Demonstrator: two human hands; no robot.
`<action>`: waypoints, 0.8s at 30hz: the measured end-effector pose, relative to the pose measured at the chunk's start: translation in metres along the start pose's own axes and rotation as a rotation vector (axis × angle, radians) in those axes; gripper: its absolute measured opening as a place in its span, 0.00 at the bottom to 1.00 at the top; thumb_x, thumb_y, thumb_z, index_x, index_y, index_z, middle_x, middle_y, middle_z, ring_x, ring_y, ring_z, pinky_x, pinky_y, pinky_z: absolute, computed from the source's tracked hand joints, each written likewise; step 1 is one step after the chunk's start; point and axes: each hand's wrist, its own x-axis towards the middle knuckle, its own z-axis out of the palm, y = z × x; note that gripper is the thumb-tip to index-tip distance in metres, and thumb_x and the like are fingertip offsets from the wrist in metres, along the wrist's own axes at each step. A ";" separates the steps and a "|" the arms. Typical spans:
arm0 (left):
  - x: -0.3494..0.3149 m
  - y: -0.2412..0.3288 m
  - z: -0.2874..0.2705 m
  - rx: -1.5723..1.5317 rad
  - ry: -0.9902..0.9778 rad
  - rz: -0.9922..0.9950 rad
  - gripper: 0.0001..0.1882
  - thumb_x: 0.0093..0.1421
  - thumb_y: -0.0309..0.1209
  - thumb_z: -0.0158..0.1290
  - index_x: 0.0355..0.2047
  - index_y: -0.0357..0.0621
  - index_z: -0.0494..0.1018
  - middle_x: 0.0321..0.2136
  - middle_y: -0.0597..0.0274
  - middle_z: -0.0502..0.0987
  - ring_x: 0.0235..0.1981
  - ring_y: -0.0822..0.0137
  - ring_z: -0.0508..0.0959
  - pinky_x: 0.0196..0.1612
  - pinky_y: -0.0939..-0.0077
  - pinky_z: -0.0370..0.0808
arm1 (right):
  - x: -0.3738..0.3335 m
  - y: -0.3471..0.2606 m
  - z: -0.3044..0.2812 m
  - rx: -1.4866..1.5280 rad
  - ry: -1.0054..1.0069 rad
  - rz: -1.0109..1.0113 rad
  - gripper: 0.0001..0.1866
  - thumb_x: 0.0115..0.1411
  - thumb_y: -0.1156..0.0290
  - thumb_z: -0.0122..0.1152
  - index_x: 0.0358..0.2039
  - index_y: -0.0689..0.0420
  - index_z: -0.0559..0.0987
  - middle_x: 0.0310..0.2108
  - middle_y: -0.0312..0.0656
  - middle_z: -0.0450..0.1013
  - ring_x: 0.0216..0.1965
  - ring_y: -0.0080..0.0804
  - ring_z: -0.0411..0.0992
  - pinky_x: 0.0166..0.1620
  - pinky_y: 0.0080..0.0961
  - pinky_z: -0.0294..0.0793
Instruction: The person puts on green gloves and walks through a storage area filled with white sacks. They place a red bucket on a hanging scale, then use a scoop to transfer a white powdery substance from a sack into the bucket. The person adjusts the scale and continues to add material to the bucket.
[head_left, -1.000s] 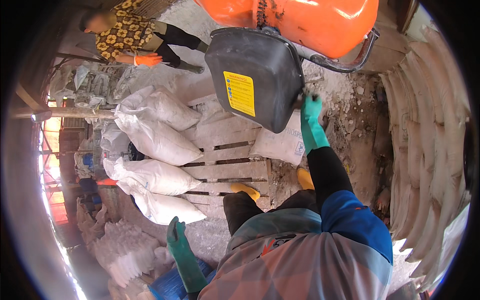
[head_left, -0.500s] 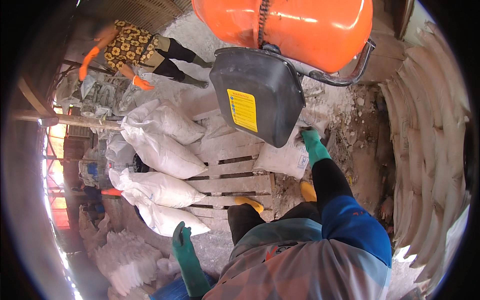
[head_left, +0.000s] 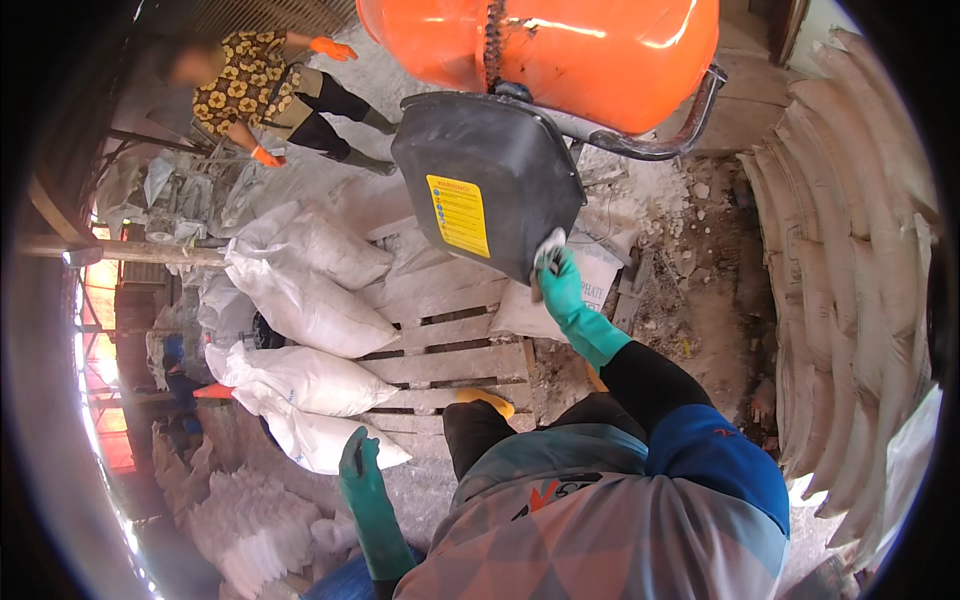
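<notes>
My right hand (head_left: 562,285), in a green glove, is raised at the lower right edge of the black housing (head_left: 490,165) of an orange drum mixer (head_left: 600,55). Its fingers are closed on a small whitish-grey bundle, maybe a rag; I cannot make out its kind. Just behind that hand, a white sack (head_left: 592,290) with print lies on the ground, partly hidden by the hand and housing. My left hand (head_left: 362,475), also gloved in green, hangs at my left side with fingers loosely apart and nothing in them. White filled sacks (head_left: 330,375) are close to it.
A wooden pallet (head_left: 455,365) lies under the filled sacks. Tall stacked sacks (head_left: 835,250) line the right side. Rubble and powder (head_left: 690,260) cover the ground beside the mixer. A person with orange gloves (head_left: 245,90) stands at the far left. A wooden beam (head_left: 150,250) juts in from the left.
My right hand has come up and left from the sack to the housing's edge, with the whitish bundle in it. My left hand has barely moved. The other person has raised an arm.
</notes>
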 end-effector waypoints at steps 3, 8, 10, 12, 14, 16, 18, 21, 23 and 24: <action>0.011 0.004 0.005 0.000 -0.015 0.037 0.17 0.71 0.27 0.58 0.58 0.34 0.77 0.48 0.56 0.82 0.50 0.67 0.80 0.54 0.72 0.77 | 0.019 0.022 -0.068 -0.497 -0.063 0.624 0.02 0.72 0.74 0.57 0.44 0.56 0.75 0.32 0.40 0.77 0.24 0.32 0.76 0.27 0.36 0.78; 0.003 0.010 0.006 -0.046 -0.008 0.024 0.18 0.71 0.28 0.59 0.58 0.34 0.78 0.49 0.58 0.81 0.48 0.69 0.79 0.52 0.75 0.75 | 0.106 -0.041 -0.070 0.268 0.227 0.355 0.06 0.67 0.77 0.63 0.43 0.63 0.77 0.27 0.51 0.79 0.19 0.44 0.78 0.22 0.41 0.80; 0.002 0.014 0.008 -0.044 -0.012 0.010 0.17 0.71 0.28 0.59 0.58 0.35 0.78 0.50 0.59 0.81 0.48 0.70 0.78 0.52 0.75 0.75 | 0.126 -0.084 -0.024 0.389 0.197 0.120 0.10 0.64 0.77 0.68 0.42 0.57 0.74 0.31 0.42 0.78 0.23 0.35 0.78 0.23 0.35 0.79; 0.001 0.016 0.007 -0.053 -0.011 0.004 0.17 0.71 0.28 0.59 0.58 0.36 0.78 0.50 0.59 0.80 0.48 0.70 0.78 0.52 0.75 0.75 | 0.113 -0.101 0.024 0.500 0.122 -0.044 0.09 0.66 0.77 0.66 0.42 0.53 0.74 0.31 0.35 0.75 0.26 0.25 0.75 0.25 0.24 0.75; -0.003 0.011 0.005 -0.105 -0.013 0.025 0.17 0.71 0.28 0.59 0.59 0.37 0.78 0.50 0.59 0.80 0.49 0.70 0.78 0.53 0.75 0.75 | 0.083 -0.094 0.050 0.422 0.071 -0.137 0.08 0.68 0.78 0.63 0.42 0.53 0.74 0.32 0.34 0.72 0.25 0.20 0.70 0.24 0.21 0.70; -0.001 0.006 0.006 -0.053 0.016 0.037 0.17 0.71 0.28 0.58 0.59 0.38 0.78 0.49 0.59 0.81 0.49 0.69 0.79 0.53 0.74 0.76 | 0.051 -0.069 0.043 0.340 -0.042 -0.160 0.06 0.69 0.80 0.56 0.43 0.54 0.74 0.34 0.36 0.71 0.25 0.22 0.68 0.28 0.23 0.71; 0.001 -0.002 0.008 -0.051 0.021 0.059 0.17 0.71 0.27 0.58 0.59 0.38 0.78 0.49 0.58 0.81 0.48 0.69 0.79 0.53 0.73 0.77 | 0.032 -0.037 0.016 -0.242 -0.032 -0.228 0.07 0.68 0.82 0.55 0.44 0.57 0.74 0.33 0.39 0.72 0.28 0.28 0.72 0.33 0.27 0.74; -0.001 -0.009 0.004 -0.047 0.017 0.062 0.17 0.71 0.27 0.58 0.58 0.36 0.78 0.48 0.57 0.81 0.47 0.67 0.80 0.52 0.72 0.77 | -0.002 -0.007 -0.054 -0.921 -0.290 0.041 0.05 0.67 0.82 0.55 0.42 0.60 0.76 0.31 0.42 0.75 0.33 0.33 0.77 0.37 0.32 0.76; 0.001 -0.009 0.004 -0.029 0.026 0.048 0.17 0.71 0.27 0.58 0.57 0.34 0.78 0.46 0.57 0.82 0.46 0.67 0.80 0.52 0.72 0.78 | 0.017 -0.007 -0.078 -0.863 -0.248 0.317 0.05 0.67 0.79 0.57 0.42 0.59 0.77 0.30 0.42 0.77 0.30 0.35 0.78 0.34 0.35 0.78; -0.004 -0.011 0.002 -0.076 0.028 0.072 0.17 0.71 0.26 0.58 0.57 0.33 0.78 0.45 0.56 0.82 0.46 0.66 0.81 0.53 0.72 0.78 | 0.031 -0.008 -0.080 -0.691 -0.099 0.288 0.06 0.68 0.77 0.58 0.45 0.58 0.77 0.32 0.44 0.79 0.28 0.35 0.78 0.32 0.36 0.79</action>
